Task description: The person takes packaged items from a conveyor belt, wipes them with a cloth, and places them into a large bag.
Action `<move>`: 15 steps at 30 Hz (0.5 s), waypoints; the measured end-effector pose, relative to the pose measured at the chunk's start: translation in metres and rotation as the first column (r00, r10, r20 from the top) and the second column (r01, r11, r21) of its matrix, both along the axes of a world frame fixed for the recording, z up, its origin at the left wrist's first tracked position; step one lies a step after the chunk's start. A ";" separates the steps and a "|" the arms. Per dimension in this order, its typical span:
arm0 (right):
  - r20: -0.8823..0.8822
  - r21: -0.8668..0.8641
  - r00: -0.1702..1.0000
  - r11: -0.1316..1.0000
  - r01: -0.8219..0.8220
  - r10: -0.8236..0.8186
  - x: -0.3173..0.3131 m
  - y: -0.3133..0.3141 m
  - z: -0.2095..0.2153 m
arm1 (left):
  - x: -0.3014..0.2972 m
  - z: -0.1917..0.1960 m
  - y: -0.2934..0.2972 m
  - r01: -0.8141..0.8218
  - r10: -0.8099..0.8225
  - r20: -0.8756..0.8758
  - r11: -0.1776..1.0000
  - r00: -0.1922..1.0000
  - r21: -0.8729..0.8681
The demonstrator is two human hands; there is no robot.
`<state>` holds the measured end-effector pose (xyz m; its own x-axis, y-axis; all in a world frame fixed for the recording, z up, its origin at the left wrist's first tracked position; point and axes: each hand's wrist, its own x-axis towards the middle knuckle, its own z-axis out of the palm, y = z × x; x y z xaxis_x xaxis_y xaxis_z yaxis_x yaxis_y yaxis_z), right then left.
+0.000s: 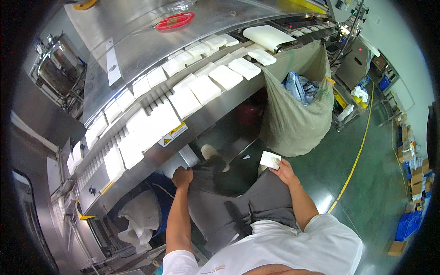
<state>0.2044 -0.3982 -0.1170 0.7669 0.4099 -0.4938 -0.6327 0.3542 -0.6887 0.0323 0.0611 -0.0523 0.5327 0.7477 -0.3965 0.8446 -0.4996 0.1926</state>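
Seated person seen from above, knees in grey trousers [256, 201] raised toward a long steel machine [137, 50]. The right hand [283, 172] grasps a small white pad [269, 160] between thumb and fingers, holding it above the right knee, just in front of a large green sack [293, 123]. The left hand [182, 176] is clenched into a loose fist and rests on the left knee, near the machine's lower edge; it holds nothing visible. Rows of white pads [183, 98] lie on the machine's belt, running from lower left to upper right. A red ring [174, 21] lies on the machine's sloping top. The sack hangs open at the end of the belt, with blue and white scraps [300, 87] inside. A yellow line [355, 160] crosses the green floor at right.
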 end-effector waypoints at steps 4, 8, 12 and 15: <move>-0.004 -0.007 1.000 1.000 -0.009 0.009 -0.001 0.003 0.005 | -0.002 -0.002 0.000 -0.006 0.006 0.001 1.000 1.000 0.005; 0.015 0.003 0.999 1.000 -0.028 0.028 0.001 0.000 0.001 | -0.002 -0.003 0.002 -0.005 0.005 0.013 1.000 1.000 -0.015; -0.005 -0.041 1.000 0.999 -0.012 0.012 0.001 0.000 -0.001 | -0.003 -0.002 -0.001 0.001 -0.002 0.052 1.000 0.999 0.020; -0.001 -0.070 1.000 0.997 -0.020 0.020 0.001 0.002 0.000 | -0.006 -0.006 0.002 0.006 -0.009 0.067 0.999 0.998 0.038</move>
<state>0.2051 -0.3958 -0.1168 0.7588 0.3899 -0.5217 -0.6392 0.2922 -0.7114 0.0264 0.0628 -0.0579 0.5629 0.7575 -0.3306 0.8265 -0.5139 0.2298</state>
